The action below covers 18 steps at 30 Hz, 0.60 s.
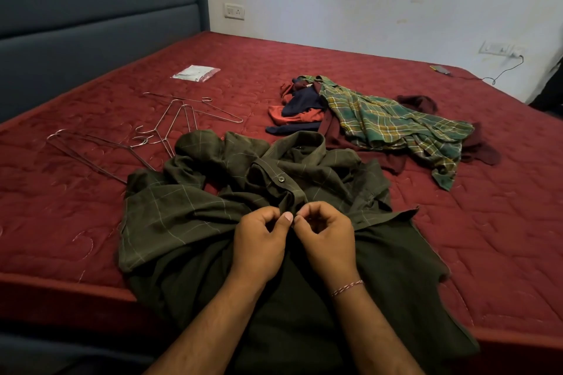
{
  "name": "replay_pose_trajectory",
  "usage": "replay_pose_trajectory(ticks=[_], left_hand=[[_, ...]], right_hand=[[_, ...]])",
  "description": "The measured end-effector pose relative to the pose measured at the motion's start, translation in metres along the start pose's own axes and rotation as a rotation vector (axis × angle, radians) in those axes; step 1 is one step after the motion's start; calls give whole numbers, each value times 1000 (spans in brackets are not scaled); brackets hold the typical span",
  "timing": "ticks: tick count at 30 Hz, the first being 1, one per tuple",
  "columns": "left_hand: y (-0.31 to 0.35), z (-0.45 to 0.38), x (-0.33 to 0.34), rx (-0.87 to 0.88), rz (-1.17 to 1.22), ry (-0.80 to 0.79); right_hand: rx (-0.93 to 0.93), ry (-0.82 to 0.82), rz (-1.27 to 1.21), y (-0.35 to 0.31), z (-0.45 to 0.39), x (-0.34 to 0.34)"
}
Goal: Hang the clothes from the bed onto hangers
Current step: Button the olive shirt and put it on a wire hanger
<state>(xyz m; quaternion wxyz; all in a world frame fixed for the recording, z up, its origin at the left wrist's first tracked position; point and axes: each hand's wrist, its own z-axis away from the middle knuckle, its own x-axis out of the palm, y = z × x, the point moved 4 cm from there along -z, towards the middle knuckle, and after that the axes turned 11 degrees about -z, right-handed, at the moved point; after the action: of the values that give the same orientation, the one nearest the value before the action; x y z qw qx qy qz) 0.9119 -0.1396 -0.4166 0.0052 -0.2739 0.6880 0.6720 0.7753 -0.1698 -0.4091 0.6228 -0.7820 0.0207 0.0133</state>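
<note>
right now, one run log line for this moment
stage: buttoning | left hand: pinches olive shirt placket | right hand: pinches placket | wire hangers: untouched on bed | clothes pile: waiting

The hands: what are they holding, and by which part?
Both the left hand and right hand pinch the dark green shirt at its front button placket, just below the collar.

Left hand (pixel 259 240) and right hand (pixel 327 236) meet fingertip to fingertip, fingers curled, pinching
</note>
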Motion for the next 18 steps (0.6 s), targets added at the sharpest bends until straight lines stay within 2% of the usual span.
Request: replay_pose_trajectory(ticks=[5, 9, 11, 15, 18], left_hand=[[3, 1, -1, 2, 27, 8], [0, -1, -1, -29, 80, -51], [-3, -2, -2, -45, 136, -104], [-4, -3, -5, -43, 199, -227], [-5, -3, -5, -28, 196, -202]], right_hand=[[-216, 73, 244, -5, 8, 6], [-271, 71, 268, -9, 11, 7], [-208, 26, 185, -7, 9, 5], [62, -122, -171, -1, 1, 0], [99, -159, -245, -2, -1, 0]])
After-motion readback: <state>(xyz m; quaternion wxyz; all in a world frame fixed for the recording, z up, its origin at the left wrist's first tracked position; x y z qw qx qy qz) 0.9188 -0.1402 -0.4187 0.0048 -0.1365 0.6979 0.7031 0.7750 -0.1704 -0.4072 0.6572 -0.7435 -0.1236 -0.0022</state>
